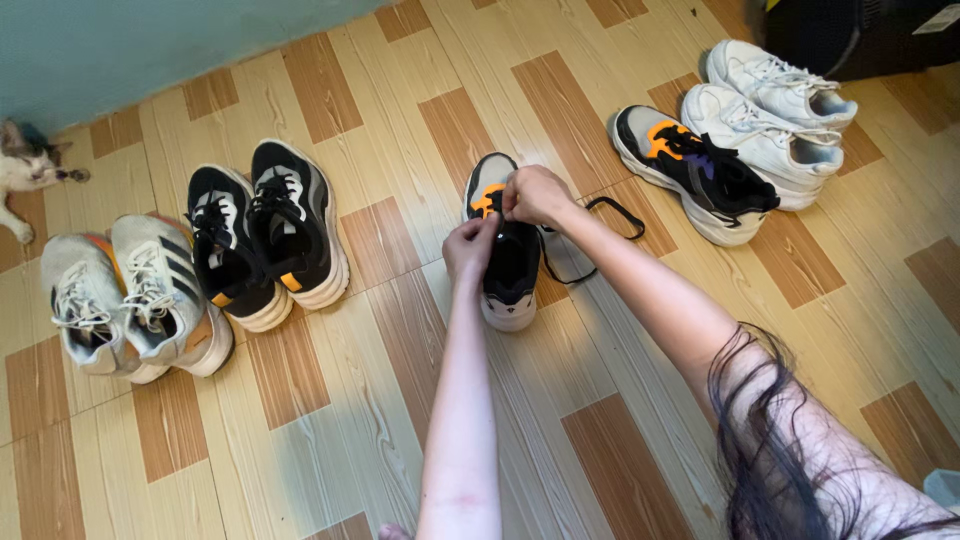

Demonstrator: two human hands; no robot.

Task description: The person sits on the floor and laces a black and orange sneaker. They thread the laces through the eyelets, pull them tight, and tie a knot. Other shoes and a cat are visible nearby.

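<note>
Resting on the wood-pattern tiled floor (330, 440), the black-and-grey sneaker with orange eyelets (508, 262) sits centrally; left hand (470, 247) and right hand (536, 195) each close a pinching grip on its black lace (600, 215).

matt mesh sneaker (508, 262) — glossy wood-look floor (620, 470)

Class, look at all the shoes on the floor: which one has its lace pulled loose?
The black and grey sneaker under both hands; its black lace trails across the floor, while every other shoe stays laced.
</note>
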